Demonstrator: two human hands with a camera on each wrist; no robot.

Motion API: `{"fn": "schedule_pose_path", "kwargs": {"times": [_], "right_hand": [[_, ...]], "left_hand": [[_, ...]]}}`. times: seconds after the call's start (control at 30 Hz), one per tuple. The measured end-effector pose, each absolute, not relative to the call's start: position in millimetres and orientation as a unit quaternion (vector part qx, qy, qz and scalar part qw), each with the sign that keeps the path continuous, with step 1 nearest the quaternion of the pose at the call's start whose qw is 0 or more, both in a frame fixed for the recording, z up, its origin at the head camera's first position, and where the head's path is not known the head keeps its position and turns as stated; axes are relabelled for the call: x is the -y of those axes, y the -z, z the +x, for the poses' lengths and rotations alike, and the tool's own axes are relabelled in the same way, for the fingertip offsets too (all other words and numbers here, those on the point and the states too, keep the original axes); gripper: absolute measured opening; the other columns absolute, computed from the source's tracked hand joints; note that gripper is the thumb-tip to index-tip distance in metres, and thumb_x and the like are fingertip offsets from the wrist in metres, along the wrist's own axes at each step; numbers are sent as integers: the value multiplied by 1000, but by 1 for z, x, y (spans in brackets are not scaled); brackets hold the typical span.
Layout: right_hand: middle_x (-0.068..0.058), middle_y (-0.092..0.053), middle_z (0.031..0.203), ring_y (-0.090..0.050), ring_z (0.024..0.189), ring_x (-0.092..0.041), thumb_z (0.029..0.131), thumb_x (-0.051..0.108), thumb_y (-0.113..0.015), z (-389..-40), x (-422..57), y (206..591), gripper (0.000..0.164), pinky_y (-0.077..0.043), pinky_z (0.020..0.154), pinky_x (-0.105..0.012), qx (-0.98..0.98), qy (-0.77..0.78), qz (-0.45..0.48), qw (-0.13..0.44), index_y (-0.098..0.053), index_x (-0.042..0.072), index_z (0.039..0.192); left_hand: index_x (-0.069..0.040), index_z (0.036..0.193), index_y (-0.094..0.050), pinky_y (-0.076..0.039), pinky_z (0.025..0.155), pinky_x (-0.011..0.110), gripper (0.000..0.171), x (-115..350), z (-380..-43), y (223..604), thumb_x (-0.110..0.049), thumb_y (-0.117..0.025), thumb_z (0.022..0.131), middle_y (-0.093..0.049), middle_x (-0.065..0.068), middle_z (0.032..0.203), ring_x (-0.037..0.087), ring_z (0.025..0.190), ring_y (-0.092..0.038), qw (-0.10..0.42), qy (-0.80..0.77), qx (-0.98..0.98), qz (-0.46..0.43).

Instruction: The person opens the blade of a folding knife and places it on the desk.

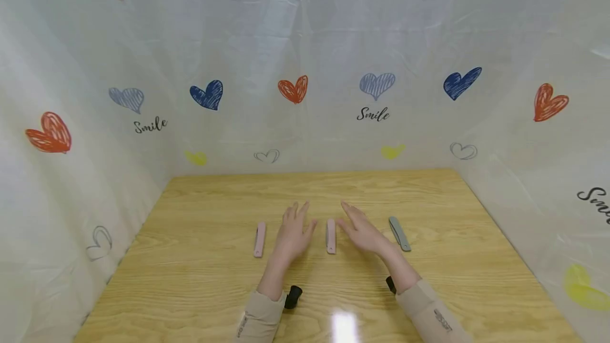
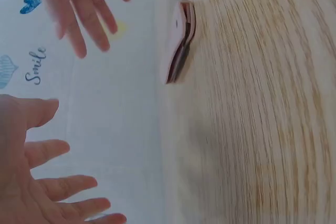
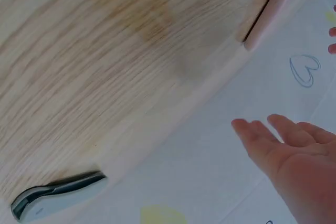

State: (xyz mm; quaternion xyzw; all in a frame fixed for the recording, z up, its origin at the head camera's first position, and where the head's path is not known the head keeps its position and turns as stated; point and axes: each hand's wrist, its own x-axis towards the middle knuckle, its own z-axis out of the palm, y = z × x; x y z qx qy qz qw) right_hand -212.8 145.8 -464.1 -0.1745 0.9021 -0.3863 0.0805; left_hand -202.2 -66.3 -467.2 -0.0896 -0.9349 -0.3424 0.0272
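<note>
Three slim folding knives lie folded on the wooden table in a loose row. A pink folding knife (image 1: 259,239) is on the left, another pink folding knife (image 1: 331,236) in the middle, and a grey-green folding knife (image 1: 400,234) tilts at the right. My left hand (image 1: 292,234) is over the table between the two pink ones, fingers spread and holding nothing. On the other side of the middle knife, my right hand (image 1: 362,230) also has its fingers extended, its thumb near that knife. The right wrist view shows the grey-green knife's dark slot along its edge.
The wooden table (image 1: 190,279) is bordered by a white curtain (image 1: 329,41) printed with hearts and "Smile" along its back and both sides. Dark wrist mounts (image 1: 293,297) show at the sleeves. A bright glare spot marks the table's near edge.
</note>
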Motion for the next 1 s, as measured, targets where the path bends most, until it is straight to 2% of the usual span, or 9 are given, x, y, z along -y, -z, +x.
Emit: {"fn": "schedule_pose_path", "kwargs": {"times": [0.17,0.27,0.33,0.57,0.8,0.87,1.0], "right_hand": [[-23,-22,157,-20,143,-43,106,35,-38,-217,-142,460,63,-23,115,-59,-829,523,-127,153,-18,2,155],[-27,-28,154,-29,140,-45,106,35,-40,-220,-140,459,63,-32,112,-57,-790,581,-74,181,-22,-1,154],[-30,-29,152,-31,137,-46,105,32,-40,-221,-139,459,62,-34,111,-56,-765,612,-49,194,-23,-5,151],[-38,-24,149,-28,137,-52,105,23,-38,-222,-135,465,59,-31,112,-56,-699,678,8,226,-20,-14,148],[-39,-22,150,-27,137,-51,105,17,-33,-222,-129,475,57,-35,110,-55,-664,707,44,241,-14,-14,149],[-40,-21,150,-27,138,-50,105,15,-31,-223,-127,475,56,-34,111,-55,-652,715,50,247,-12,-14,149],[-40,-20,149,-26,138,-50,103,10,-31,-225,-123,475,57,-33,112,-54,-637,725,64,253,-8,-16,149]], "left_hand": [[-8,145,-46,-36,107,61,48,62,-203,463,-28,-53,101,-39,22,148,43,137,-35,36,432,899,-65],[-3,140,-50,-41,104,58,43,59,-205,462,-21,-55,101,-47,23,140,42,130,-43,33,495,865,-68],[-1,138,-51,-46,100,55,41,57,-207,462,-17,-55,100,-51,24,135,42,124,-48,25,532,843,-69],[8,133,-53,-54,90,46,40,52,-213,470,-10,-57,98,-61,25,118,39,110,-59,-10,566,823,-36],[17,128,-53,-55,72,30,40,45,-218,483,-3,-56,93,-67,24,105,24,87,-64,-79,580,811,3],[19,130,-49,-56,72,31,42,43,-219,486,1,-55,92,-66,26,108,24,87,-63,-102,607,788,8],[19,133,-45,-58,80,39,47,39,-220,493,6,-51,88,-62,30,114,29,96,-64,-129,654,745,21]]}}
